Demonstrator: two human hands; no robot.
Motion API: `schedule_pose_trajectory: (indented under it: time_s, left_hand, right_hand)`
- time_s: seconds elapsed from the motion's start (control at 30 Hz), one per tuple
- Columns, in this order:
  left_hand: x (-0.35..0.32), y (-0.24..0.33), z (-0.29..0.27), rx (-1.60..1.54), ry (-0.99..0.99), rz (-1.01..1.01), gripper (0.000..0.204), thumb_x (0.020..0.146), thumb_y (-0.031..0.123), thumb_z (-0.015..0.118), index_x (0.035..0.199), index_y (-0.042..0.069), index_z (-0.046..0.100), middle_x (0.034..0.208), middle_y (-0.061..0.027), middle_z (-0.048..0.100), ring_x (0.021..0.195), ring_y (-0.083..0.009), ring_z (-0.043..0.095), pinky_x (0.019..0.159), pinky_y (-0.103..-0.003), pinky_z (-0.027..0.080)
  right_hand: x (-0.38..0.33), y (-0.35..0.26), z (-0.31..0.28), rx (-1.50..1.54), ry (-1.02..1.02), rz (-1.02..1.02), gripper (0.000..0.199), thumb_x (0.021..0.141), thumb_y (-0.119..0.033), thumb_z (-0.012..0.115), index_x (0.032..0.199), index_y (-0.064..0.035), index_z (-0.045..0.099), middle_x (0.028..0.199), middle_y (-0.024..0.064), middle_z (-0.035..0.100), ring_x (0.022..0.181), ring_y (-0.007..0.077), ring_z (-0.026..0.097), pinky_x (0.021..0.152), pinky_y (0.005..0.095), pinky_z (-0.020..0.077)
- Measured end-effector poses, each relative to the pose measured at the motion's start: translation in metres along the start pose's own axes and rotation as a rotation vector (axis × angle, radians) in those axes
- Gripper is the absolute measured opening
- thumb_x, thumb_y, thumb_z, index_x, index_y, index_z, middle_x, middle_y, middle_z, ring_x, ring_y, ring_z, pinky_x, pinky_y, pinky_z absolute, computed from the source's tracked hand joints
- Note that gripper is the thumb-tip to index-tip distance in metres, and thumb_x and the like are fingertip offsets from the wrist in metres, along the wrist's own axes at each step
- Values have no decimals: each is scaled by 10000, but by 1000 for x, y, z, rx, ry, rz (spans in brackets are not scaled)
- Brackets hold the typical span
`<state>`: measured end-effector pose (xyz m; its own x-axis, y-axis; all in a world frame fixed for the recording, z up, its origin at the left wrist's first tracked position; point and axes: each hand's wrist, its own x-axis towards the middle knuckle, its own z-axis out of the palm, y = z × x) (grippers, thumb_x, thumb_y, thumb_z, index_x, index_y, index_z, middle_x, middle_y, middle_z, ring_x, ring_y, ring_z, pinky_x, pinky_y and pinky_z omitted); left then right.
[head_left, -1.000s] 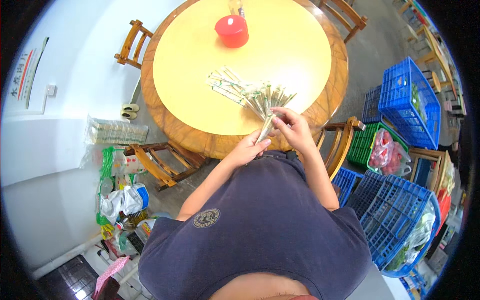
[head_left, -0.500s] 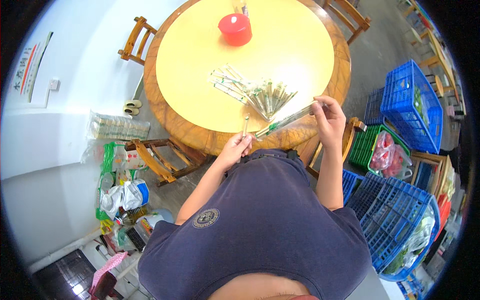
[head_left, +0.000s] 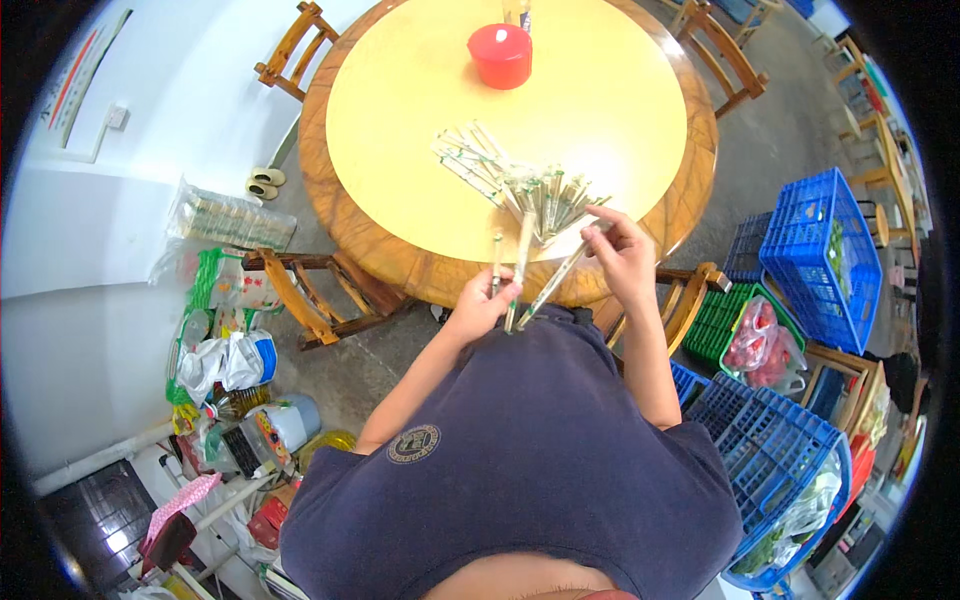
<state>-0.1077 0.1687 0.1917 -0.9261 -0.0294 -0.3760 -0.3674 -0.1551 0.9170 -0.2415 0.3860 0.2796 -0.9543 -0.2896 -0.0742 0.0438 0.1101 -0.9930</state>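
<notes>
Round yellow table (head_left: pixel 420 110), red cup (head_left: pixel 500 55) at far side. Chopstick pile (head_left: pixel 520 185) near its front edge. Left hand (head_left: pixel 482 305) pinches wrapped chopsticks (head_left: pixel 520 260); right hand (head_left: pixel 622 255) pinches one sleeve (head_left: pixel 560 280). Prob mid-unwrap; next needs steady pull on sleeve.

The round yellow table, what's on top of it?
On the round yellow table: a red cup and a pile of wrapped chopsticks. Whatever lies beneath the pile is hidden.

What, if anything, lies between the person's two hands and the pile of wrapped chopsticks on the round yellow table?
Nothing visible does. The left hand and right hand each hold wrapped chopsticks at the near table edge, and the pile lies just beyond them on bare yellow table. The red cup stands at the far side.
</notes>
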Motion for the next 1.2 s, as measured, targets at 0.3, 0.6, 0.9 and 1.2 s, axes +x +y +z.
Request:
schedule_pose_trajectory:
  time_s: [0.3, 0.6, 0.9, 1.2]
  left_hand:
    - [-5, 10, -21, -148, 183, -7, 183, 976, 169, 654, 1092, 45, 584, 864, 9, 586, 661, -52, 518, 602, -217, 452]
    - [-19, 3, -13, -115, 159, 70, 172, 985, 178, 640, 1078, 36, 614, 850, 17, 577, 691, -53, 509, 622, -224, 450]
    - [-27, 0, -21, -143, 270, 0, 224, 973, 174, 659, 1125, 22, 596, 853, 14, 589, 673, -56, 502, 618, -226, 447]
    - [-25, 25, -8, -22, 210, 83, 203, 970, 202, 661, 1050, 29, 591, 813, 17, 552, 691, -62, 522, 618, -247, 462]
  right_hand:
    - [14, -35, -20, -214, 366, -586, 157, 865, -12, 739, 1019, -1, 709, 892, 86, 712, 781, 157, 676, 694, 271, 548]
    - [44, -9, 16, -465, 47, -731, 142, 792, -8, 767, 925, -35, 728, 869, 103, 719, 769, 236, 694, 680, 321, 542]
    - [41, -65, -15, -456, 236, -913, 160, 774, 17, 771, 916, -41, 724, 870, 94, 727, 780, 229, 692, 679, 326, 543]
    - [64, 8, 24, -565, -22, -755, 136, 773, -6, 740, 895, -58, 710, 851, 99, 711, 814, 295, 684, 705, 366, 547]
